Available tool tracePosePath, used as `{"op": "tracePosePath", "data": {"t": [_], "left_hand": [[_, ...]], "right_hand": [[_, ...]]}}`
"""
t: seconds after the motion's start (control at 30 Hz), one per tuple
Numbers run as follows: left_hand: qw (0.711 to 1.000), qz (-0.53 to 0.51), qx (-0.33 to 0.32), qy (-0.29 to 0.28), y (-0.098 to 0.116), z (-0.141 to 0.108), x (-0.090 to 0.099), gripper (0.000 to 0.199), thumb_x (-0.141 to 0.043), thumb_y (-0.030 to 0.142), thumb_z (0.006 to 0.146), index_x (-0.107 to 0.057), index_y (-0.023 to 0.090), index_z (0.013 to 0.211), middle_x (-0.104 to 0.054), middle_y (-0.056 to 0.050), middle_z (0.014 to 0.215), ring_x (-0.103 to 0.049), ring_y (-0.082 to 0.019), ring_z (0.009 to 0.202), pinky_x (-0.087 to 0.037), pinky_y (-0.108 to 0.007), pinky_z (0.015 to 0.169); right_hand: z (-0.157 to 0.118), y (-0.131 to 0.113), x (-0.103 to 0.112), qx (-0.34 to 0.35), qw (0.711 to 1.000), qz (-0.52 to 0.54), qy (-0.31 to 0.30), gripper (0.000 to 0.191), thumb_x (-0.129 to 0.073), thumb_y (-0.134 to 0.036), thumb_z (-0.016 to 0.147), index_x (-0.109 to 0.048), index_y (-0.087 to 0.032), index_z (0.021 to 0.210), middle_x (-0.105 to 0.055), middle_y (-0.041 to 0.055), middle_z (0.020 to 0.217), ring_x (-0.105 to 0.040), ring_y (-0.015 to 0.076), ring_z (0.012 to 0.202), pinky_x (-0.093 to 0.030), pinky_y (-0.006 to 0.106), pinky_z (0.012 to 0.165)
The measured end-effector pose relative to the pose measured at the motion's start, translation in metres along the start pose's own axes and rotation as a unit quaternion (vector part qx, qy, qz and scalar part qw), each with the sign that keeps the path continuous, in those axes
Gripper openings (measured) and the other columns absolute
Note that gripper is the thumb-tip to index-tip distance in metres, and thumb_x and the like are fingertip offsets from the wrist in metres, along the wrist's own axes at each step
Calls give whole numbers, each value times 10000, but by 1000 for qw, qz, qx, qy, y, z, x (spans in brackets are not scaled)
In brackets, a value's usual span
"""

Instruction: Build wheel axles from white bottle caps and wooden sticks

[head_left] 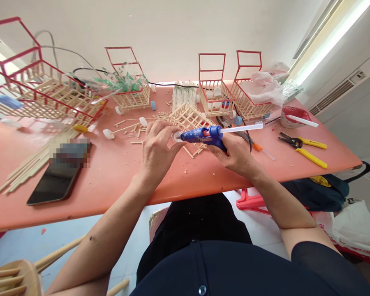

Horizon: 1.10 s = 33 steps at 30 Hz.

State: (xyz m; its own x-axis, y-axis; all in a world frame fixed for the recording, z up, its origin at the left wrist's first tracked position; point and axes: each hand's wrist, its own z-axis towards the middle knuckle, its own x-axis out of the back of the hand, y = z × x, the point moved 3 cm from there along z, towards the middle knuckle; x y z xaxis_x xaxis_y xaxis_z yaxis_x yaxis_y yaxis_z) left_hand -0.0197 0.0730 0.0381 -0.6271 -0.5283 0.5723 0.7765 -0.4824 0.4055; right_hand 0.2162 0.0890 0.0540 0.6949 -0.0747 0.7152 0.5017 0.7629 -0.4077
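My right hand is wrapped around the handle of a blue hot glue gun, and a white glue stick pokes out of its back end. The gun's nozzle points left, at a white bottle cap pinched between the fingers of my left hand. Whether the nozzle touches the cap I cannot tell. Just behind the gun lies a small frame of glued wooden sticks, partly hidden by the gun and my hands.
Stick carts with red handles line the back: a large one, a cart with green scraps, two more. A phone, loose sticks, yellow-handled pliers and a red-stained cup lie around on the orange table.
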Motion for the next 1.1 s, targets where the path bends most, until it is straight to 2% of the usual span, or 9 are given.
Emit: {"op": "tracePosePath", "data": {"t": [0.43,0.63,0.77,1.0,1.1], "left_hand": [[999,34,4,-13,-1,-1,-2,149,-765,337,959,-743,260,1085,-765,-65,1117,-697,-300,1097,-539,-464,1019],[1000,17,-3,-3,1,-1,0,127,-791,303,944,-732,270,1052,-762,-50,1108,-703,-290,1080,-522,-472,1063],[1000,10,22,-2,0,0,2,131,-796,308,943,-717,278,1042,-746,-53,1120,-696,-294,1103,-519,-475,1076],[999,12,49,-8,1,3,5,105,-771,305,955,-720,264,1038,-745,-42,1052,-685,-268,1030,-539,-423,977],[997,5,79,-10,2,4,8,130,-791,266,925,-725,245,1035,-743,-35,1047,-674,-241,970,-535,-394,945]], "right_hand": [[1,4,1,-17,1000,-21,-1,295,-561,-463,1069,-521,-241,879,-665,38,785,-621,218,719,-446,317,680],[2,1,3,3,1000,-4,17,251,-577,-385,1063,-522,-236,869,-682,34,799,-612,197,694,-422,304,662],[2,2,5,-14,1000,17,9,317,-575,-460,1064,-550,-222,856,-664,32,767,-588,184,680,-400,297,643],[0,3,10,-24,998,54,-4,487,-531,-632,1068,-623,-191,882,-582,6,721,-475,144,629,-371,289,620],[-1,4,14,-61,994,88,22,526,-550,-676,1053,-667,-178,933,-606,20,749,-525,154,666,-401,298,649]]}}
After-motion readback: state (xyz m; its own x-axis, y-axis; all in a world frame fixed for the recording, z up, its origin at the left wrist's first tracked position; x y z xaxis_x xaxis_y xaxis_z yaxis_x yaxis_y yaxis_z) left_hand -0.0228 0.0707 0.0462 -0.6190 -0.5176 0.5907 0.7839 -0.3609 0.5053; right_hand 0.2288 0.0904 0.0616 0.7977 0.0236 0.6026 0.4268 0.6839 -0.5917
